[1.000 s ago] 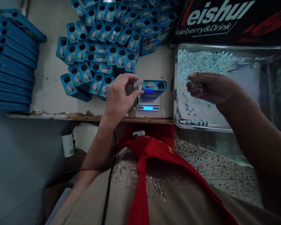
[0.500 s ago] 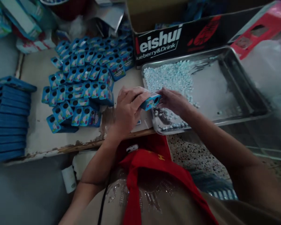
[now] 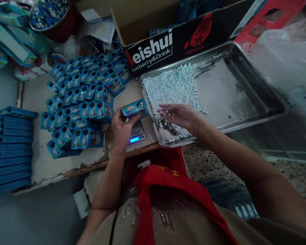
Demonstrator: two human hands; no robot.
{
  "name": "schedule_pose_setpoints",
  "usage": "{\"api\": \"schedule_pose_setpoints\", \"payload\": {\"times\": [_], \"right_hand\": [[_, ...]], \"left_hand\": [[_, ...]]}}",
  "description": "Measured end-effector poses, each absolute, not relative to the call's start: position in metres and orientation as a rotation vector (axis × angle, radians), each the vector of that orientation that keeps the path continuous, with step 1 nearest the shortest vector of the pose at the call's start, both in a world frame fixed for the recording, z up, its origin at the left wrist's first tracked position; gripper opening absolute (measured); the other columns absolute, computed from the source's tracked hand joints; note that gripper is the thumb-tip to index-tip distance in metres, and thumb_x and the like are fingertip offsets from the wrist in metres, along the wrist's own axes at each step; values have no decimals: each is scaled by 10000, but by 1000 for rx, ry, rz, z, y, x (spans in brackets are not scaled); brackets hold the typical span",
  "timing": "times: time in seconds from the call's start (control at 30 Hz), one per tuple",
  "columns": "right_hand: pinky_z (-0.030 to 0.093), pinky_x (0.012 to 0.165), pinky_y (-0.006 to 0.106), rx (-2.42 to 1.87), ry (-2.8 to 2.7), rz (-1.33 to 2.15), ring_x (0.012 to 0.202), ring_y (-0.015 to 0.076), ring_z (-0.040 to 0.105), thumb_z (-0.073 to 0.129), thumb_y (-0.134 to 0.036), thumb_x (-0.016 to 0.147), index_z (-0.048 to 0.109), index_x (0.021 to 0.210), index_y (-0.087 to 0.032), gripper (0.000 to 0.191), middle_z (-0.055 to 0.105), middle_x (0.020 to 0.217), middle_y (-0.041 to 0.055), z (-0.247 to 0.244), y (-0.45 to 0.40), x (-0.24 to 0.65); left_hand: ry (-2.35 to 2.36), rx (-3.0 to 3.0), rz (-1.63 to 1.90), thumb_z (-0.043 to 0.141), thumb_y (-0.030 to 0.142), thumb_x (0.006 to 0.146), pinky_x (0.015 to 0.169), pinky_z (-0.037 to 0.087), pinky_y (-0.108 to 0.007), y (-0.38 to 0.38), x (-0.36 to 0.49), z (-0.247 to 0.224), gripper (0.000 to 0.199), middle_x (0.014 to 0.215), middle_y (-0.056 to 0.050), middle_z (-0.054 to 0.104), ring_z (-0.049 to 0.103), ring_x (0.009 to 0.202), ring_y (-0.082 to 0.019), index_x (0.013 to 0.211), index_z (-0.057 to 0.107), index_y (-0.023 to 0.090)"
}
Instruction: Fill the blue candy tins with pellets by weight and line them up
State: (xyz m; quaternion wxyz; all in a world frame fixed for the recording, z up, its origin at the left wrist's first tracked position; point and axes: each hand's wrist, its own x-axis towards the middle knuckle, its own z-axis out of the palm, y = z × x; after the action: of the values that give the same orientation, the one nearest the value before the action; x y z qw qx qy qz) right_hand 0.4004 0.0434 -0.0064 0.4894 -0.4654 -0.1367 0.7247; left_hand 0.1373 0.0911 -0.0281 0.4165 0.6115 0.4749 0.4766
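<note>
My left hand (image 3: 122,126) grips a small blue box (image 3: 134,108) by its end, over a small scale (image 3: 138,136) with a lit blue display. White and pale blue candies show through the round hole at the box's right end. My right hand (image 3: 181,115) is palm up above the left part of a metal tray (image 3: 255,119), with a few small candies lying on its fingers. Pale candies (image 3: 170,83) cover the tray's left side. Many blue boxes (image 3: 91,110) stand in rows left of the scale.
Behind the tray stands a black carton (image 3: 153,51). Flattened blue boxes (image 3: 11,149) are stacked at the far left. A dark red bowl (image 3: 63,32) holds blue wrapped pieces at the back. Clear plastic (image 3: 285,64) and a red crate (image 3: 277,18) are at the right.
My left hand has moved left with the blue box, uncovering the scale. My right hand has parted from the box and turned palm up. The camera view has shifted slightly.
</note>
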Motion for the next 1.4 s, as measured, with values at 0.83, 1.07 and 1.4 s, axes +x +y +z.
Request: {"api": "schedule_pose_setpoints", "payload": {"times": [0.83, 1.07, 1.4], "right_hand": [[554, 722, 216, -1640, -624, 1436, 798, 110, 656, 673, 39, 919, 836, 955, -148, 251, 741, 900, 75, 44, 32, 383], [506, 609, 253, -1663, -959, 1509, 693, 128, 610, 789, -125, 924, 884, 1013, -200, 151, 806, 902, 93, 55, 28, 382], [426, 616, 284, -1685, -885, 1442, 647, 107, 572, 761, -68, 916, 850, 891, -198, 160, 751, 812, 69, 39, 25, 395]], "left_hand": [[1181, 1998, 1490, 871, 597, 1107, 1134, 684, -471, 29, 13, -7, 419, 1301, -6, 820, 807, 1229, -246, 1424, 764, 345], [1321, 2064, 1504, 803, 541, 1148, 1315, 570, -590, 30, 27, 27, 266, 1350, -7, 803, 747, 1386, -327, 1355, 752, 381], [1238, 2410, 1478, 638, 502, 1243, 1307, 545, -572, 39, 55, 36, 286, 1427, -48, 742, 728, 1406, -302, 1479, 652, 341]]}}
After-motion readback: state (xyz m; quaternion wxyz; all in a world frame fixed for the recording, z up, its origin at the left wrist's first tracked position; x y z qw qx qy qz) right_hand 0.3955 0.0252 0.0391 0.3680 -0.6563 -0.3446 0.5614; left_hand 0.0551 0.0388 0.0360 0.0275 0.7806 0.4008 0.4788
